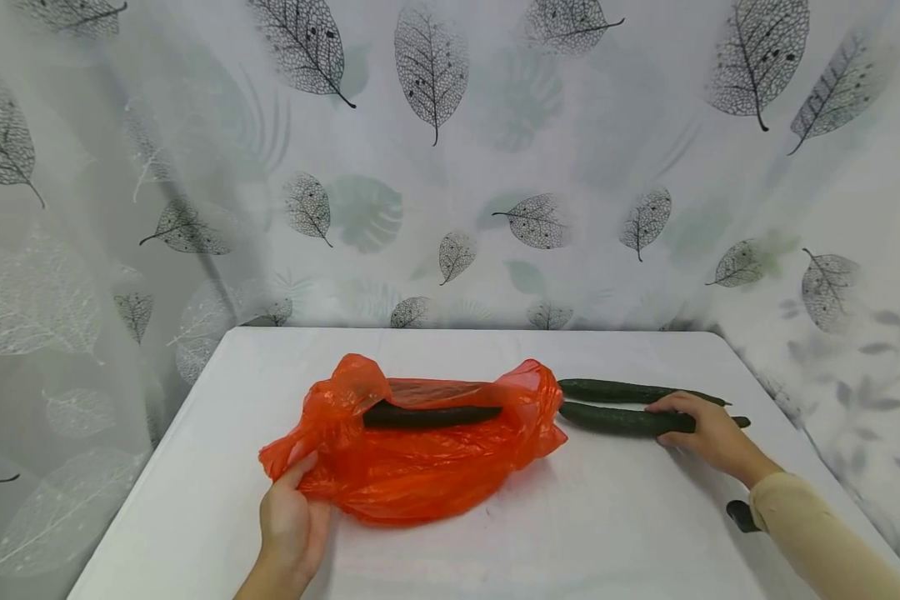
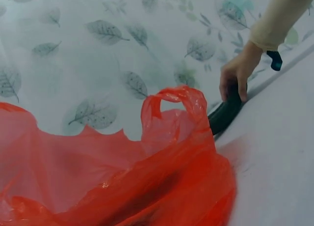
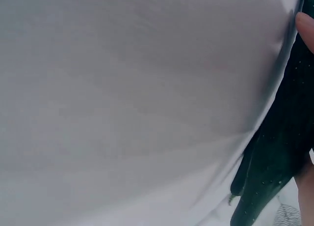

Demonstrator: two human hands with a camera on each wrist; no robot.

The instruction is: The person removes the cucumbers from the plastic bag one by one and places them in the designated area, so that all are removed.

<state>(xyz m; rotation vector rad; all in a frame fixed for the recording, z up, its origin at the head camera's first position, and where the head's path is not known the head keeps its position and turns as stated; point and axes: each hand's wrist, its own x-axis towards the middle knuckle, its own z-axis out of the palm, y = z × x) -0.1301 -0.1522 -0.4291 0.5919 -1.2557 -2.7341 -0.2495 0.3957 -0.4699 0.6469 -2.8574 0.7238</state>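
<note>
An orange-red plastic bag (image 1: pixel 412 479) lies on the table with its mouth spread open, and a dark green cucumber (image 1: pixel 435 417) shows inside. My left hand (image 1: pixel 291 521) holds the bag's left side, thumb on top and fingers hidden under the film. To the right of the bag, two more cucumbers lie side by side. My right hand (image 1: pixel 708 433) grips the nearer cucumber (image 1: pixel 607 419) around its right half, thumb on the near side, fingers over the far side. Just behind it is the farther cucumber (image 1: pixel 607 391). In the right wrist view, the gripped cucumber (image 3: pixel 279 142) runs along the right edge.
The white table (image 1: pixel 600 533) has its back edge against a leaf-printed curtain (image 1: pixel 435 183), which also hangs on both sides. A dark strap piece (image 1: pixel 741 517) sticks out at the right sleeve (image 1: pixel 817 525). One bag handle loop (image 2: pixel 196 105) stands up in the left wrist view.
</note>
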